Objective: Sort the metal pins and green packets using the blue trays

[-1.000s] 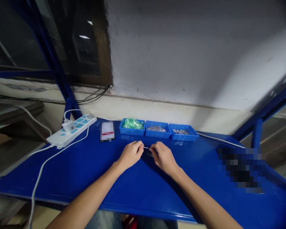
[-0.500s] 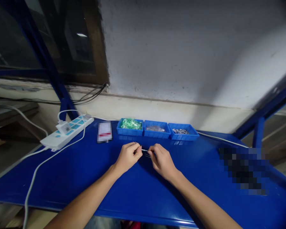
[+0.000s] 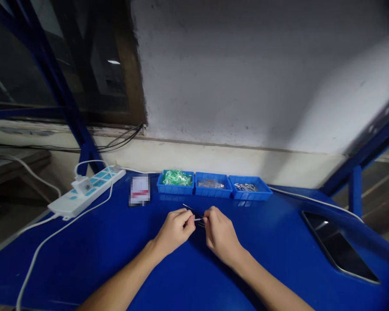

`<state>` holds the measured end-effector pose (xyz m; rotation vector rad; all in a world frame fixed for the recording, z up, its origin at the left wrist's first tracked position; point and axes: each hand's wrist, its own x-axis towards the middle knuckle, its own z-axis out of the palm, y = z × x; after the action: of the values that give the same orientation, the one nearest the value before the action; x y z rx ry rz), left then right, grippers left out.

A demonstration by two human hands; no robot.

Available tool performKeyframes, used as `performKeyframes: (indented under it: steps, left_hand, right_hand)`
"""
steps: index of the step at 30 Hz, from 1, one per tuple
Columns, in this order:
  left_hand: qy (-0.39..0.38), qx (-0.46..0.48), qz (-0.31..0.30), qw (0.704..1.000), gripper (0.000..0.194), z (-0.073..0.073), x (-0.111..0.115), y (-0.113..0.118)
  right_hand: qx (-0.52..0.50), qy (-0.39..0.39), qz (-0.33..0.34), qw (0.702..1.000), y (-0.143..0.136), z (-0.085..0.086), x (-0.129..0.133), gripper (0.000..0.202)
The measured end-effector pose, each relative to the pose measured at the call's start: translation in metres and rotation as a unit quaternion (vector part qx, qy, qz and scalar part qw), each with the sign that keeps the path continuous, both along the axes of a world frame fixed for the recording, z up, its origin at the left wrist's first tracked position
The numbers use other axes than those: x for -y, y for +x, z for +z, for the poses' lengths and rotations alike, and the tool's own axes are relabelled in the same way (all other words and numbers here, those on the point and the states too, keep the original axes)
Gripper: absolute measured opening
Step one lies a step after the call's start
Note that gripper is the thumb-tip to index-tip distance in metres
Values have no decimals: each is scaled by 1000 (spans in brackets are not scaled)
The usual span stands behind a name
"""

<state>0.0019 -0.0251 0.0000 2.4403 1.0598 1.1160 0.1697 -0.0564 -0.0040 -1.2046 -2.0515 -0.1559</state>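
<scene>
My left hand [image 3: 179,225] and my right hand [image 3: 221,230] meet over the middle of the blue table, both closed in a pinch. A short, thin silvery rod-like piece [image 3: 198,219] spans the small gap between them, its ends hidden in the fingertips. Another thin, dark-and-bright strand [image 3: 188,207] slants from beyond my left fingers toward my right fingertips; its exact kind is too small to tell. Just past the hands stand three blue bins: one with green-and-clear plastic pieces [image 3: 176,177], one with small clear or brownish pieces [image 3: 210,184], one with silvery metal pieces [image 3: 245,187].
At the left lies a white power strip [image 3: 84,196] with a plug and a trailing white cable [image 3: 39,248]. A blurred-out white and red packet [image 3: 139,190] is beside the left bin. A dark tablet-like device [image 3: 340,246] rests at the right. Behind the table [image 3: 168,276] rises a wall.
The view has tilted up slightly, so the table sits lower. My hands are closer together, and the slanting strand now shows beyond my left fingers. Both hands stay pinched.
</scene>
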Motion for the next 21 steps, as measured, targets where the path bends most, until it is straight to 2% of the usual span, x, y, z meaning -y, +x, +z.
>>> performKeyframes:
  steps: [3, 7, 13, 21]
  left_hand:
    - [-7, -26, -13, 1000, 29, 5, 3, 0]
    - [-1, -38, -16, 999, 15, 11, 5, 0]
    - [-3, -31, -49, 998, 10, 7, 4, 0]
    - [-43, -2, -51, 998, 17, 5, 6, 2]
  right_hand:
    - [12, -9, -14, 1000, 0, 1, 0, 16]
    - [-7, -6, -24, 1000, 2, -1, -1, 20]
    - [-60, -13, -14, 998, 6, -5, -5, 22]
    - [-113, -67, 17, 991, 5, 0, -2, 26]
